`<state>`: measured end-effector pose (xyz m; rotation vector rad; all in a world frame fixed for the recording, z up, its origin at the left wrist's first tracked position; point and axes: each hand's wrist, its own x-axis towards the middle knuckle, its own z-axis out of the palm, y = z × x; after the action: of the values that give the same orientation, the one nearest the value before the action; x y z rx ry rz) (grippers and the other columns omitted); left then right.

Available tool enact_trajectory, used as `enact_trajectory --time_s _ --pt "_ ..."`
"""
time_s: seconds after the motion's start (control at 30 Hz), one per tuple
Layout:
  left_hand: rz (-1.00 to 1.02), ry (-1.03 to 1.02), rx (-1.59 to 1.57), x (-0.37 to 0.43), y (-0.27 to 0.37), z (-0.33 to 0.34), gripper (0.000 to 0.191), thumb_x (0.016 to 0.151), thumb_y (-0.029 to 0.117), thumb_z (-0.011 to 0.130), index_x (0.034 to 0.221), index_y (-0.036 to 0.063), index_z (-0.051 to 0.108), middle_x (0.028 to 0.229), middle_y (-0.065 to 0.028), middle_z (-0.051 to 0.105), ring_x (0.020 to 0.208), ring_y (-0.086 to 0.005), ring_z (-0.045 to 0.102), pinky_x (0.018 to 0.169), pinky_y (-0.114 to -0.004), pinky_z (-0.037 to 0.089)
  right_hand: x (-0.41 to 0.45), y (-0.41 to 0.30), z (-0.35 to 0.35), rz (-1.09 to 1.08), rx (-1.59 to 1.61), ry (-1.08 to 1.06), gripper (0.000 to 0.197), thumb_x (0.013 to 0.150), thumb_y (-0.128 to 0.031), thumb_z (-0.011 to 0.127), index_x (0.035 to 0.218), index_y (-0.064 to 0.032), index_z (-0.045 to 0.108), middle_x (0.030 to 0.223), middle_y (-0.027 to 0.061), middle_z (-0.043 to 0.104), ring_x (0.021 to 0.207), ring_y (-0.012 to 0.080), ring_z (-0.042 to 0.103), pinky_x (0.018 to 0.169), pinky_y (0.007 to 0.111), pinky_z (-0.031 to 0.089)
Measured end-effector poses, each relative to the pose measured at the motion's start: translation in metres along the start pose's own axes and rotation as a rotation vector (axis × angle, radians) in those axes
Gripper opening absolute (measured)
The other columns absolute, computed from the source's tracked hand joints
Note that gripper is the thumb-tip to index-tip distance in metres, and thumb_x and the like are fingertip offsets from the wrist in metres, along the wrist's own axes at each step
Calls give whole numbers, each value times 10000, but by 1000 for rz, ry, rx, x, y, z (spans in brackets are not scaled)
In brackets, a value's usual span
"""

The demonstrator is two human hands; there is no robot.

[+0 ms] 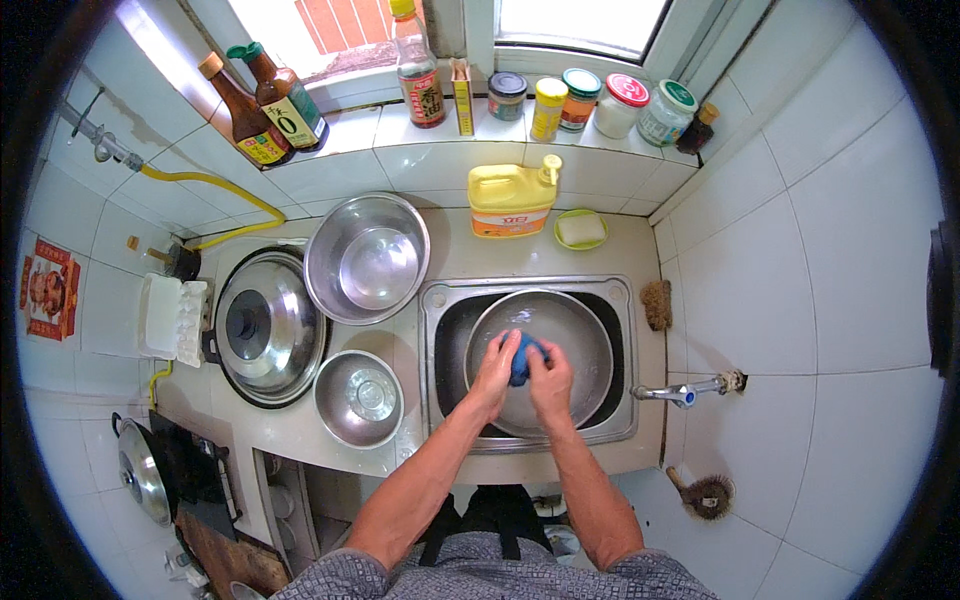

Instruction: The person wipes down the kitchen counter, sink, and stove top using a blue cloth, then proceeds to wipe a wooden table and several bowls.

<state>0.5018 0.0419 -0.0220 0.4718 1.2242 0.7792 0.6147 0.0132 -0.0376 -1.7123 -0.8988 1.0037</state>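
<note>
Both my hands are over a large round metal basin (581, 330) that sits in the stainless steel sink (634, 300). A bunched blue cloth (519, 367) is between them. My left hand (493, 371) grips it from the left, and my right hand (551, 375) holds its right side. Water seems to lie in the basin; its depth cannot be told. The wall faucet (679, 394) reaches toward the sink's right rim, outside the basin.
Left of the sink stand a large steel bowl (326, 281), a smaller steel bowl (330, 412) and a lidded pan (281, 330). Behind it are a yellow detergent jug (510, 195) and soap (581, 229) on a green dish. Bottles and jars line the windowsill.
</note>
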Motion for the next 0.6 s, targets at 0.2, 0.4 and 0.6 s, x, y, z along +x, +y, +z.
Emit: enact_trajectory --time_s 0.2,0.4,0.6 --pt "92 -28 -192 -43 42 -52 742 1035 430 573 1568 27 251 1561 -174 394 1390 -327 448 1142 -487 393 105 -51 -11 -257 -130 233 285 903 -200 711 1123 -18 714 1049 178 728 922 296 696 849 385 541" --pt "199 207 -573 -51 88 -117 588 1041 260 581 1411 -125 335 1504 -290 387 1319 -377 514 1142 -478 451 152 -23 45 -662 -690 128 206 820 -102 643 963 0 751 1134 252 707 1023 403 679 924 493 530" --pt "296 117 -648 -38 112 -161 414 1049 155 538 1310 -155 449 1360 -274 523 1282 -368 539 1169 -448 429 107 -32 150 -830 -593 -74 184 811 -69 629 947 32 700 1198 270 671 1092 421 634 988 504 490"
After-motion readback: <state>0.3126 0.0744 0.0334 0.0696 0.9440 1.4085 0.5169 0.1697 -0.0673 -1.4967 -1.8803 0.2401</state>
